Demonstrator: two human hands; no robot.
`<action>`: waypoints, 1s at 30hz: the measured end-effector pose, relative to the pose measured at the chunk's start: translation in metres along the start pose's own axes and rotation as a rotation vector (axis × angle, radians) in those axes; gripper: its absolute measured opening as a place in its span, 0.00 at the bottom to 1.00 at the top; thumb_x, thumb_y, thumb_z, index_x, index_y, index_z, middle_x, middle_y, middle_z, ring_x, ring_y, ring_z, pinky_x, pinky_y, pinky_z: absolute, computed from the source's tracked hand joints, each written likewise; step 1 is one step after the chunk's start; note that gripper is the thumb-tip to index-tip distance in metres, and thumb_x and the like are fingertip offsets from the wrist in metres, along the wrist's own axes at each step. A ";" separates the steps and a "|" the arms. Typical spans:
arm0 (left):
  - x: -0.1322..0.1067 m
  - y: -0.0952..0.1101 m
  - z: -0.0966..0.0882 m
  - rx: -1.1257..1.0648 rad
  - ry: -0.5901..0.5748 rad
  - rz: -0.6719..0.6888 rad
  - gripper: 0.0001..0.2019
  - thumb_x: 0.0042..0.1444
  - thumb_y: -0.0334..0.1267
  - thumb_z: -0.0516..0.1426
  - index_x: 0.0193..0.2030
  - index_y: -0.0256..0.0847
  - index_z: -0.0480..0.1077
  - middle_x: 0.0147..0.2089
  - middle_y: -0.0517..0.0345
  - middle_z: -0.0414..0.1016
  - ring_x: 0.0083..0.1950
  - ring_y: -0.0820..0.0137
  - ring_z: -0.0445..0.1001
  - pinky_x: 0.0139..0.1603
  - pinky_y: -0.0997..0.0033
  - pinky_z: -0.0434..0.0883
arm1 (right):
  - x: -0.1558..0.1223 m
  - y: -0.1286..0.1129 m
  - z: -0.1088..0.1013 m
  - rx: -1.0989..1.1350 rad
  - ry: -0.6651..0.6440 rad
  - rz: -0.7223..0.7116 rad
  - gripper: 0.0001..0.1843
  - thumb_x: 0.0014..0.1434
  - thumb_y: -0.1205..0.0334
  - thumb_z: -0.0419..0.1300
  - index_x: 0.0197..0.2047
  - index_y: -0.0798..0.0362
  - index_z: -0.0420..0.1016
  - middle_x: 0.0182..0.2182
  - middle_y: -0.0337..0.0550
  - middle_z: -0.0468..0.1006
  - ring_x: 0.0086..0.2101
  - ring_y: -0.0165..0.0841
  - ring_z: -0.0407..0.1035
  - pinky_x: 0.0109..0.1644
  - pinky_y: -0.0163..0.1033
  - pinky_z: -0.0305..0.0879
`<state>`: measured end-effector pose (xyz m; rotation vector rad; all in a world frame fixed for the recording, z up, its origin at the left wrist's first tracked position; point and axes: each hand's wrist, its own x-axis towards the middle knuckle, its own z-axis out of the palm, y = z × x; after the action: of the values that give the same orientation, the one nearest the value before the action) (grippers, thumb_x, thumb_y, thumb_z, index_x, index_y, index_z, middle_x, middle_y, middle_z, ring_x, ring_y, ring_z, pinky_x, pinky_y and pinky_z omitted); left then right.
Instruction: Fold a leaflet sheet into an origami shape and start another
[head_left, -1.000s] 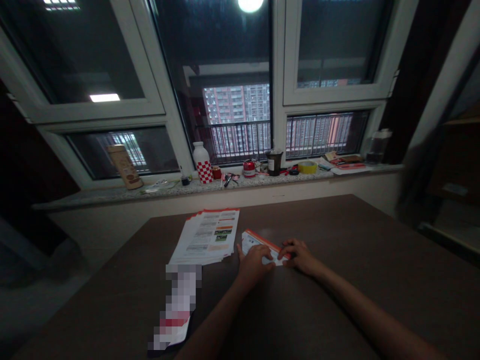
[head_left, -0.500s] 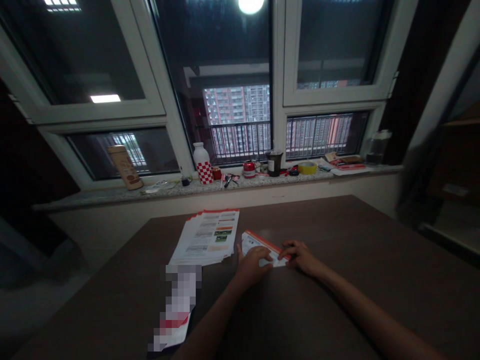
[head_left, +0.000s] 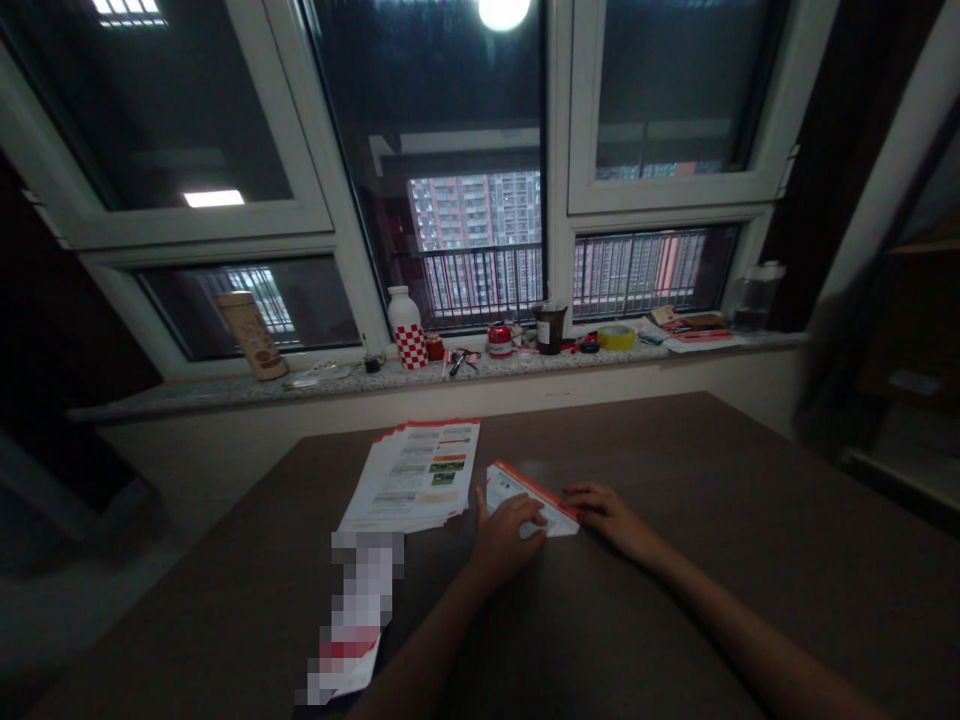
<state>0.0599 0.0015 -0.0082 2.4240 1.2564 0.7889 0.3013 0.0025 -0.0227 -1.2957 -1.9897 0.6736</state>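
Note:
A folded white leaflet with an orange-red edge [head_left: 529, 498] lies on the dark brown table [head_left: 675, 470]. My left hand [head_left: 506, 540] presses on its lower left part and hides part of it. My right hand [head_left: 607, 518] lies at the leaflet's right corner, with the fingertips at or barely touching the paper. To the left of my left hand is a stack of printed leaflets [head_left: 412, 476]. A pixelated, blurred paper item with red on it [head_left: 352, 620] lies at the table's near left, and its details cannot be made out.
Beyond the table's far edge runs a stone windowsill [head_left: 330, 380] holding a tan carton [head_left: 251, 335], a red-checkered white bottle [head_left: 405, 330], a dark cup [head_left: 550, 328], yellow tape [head_left: 616, 337] and several small items. Behind it are large dark windows [head_left: 450, 150].
My right hand has slid a little rightward, to the leaflet's corner. My left hand stays on the leaflet. The view has tilted slightly.

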 end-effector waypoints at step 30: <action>0.000 0.018 -0.006 0.127 -0.020 -0.002 0.09 0.60 0.41 0.56 0.45 0.54 0.76 0.52 0.59 0.74 0.58 0.61 0.65 0.63 0.36 0.19 | -0.008 -0.036 -0.011 -0.191 -0.061 -0.137 0.18 0.57 0.70 0.53 0.45 0.48 0.80 0.45 0.44 0.78 0.48 0.37 0.70 0.57 0.42 0.61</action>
<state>0.0677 -0.0087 0.0056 2.5226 1.3393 0.7023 0.2914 -0.0180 0.0084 -1.2459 -2.2139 0.4726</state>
